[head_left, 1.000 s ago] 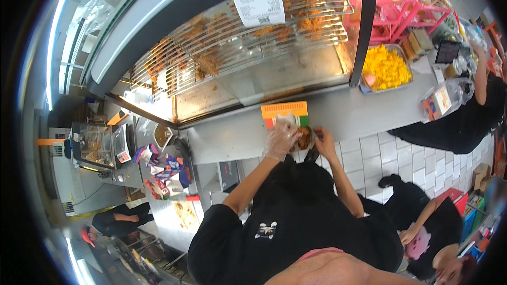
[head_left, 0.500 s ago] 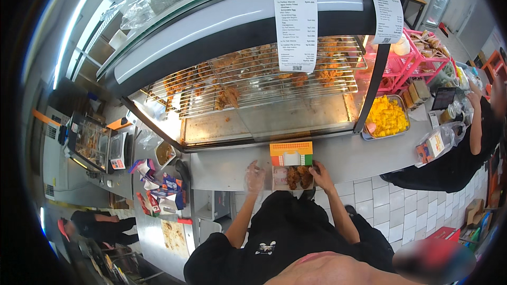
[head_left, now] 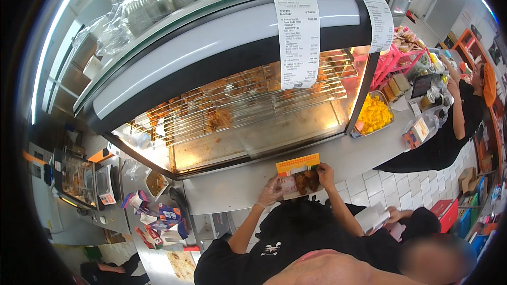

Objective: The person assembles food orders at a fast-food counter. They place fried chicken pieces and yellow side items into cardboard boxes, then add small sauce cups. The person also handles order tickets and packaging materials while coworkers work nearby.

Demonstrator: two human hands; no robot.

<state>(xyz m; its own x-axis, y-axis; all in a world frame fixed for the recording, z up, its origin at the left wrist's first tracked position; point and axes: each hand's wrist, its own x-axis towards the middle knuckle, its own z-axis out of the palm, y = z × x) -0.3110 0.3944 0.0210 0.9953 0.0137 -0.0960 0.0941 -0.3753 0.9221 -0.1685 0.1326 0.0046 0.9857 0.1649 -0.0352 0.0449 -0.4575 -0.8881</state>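
An open cardboard takeaway box, its raised lid orange, yellow and green, is between my hands at the counter's near edge. Fried chicken pieces fill its right part, and a pale printed packet lies at the left. My left hand, in a clear plastic glove, holds the box's left side, fingers partly hidden. My right hand grips the right side near the lid.
A lit display case with fried chicken on wire racks stands ahead, receipts hanging from it. Right of it sits a tray of yellow food. Folded boxes lie left. A co-worker stands right; another person is close behind.
My left hand has moved from beside the box onto its left side. The lid is tilted more. At lower right, another person's hand with a pale object has come into view.
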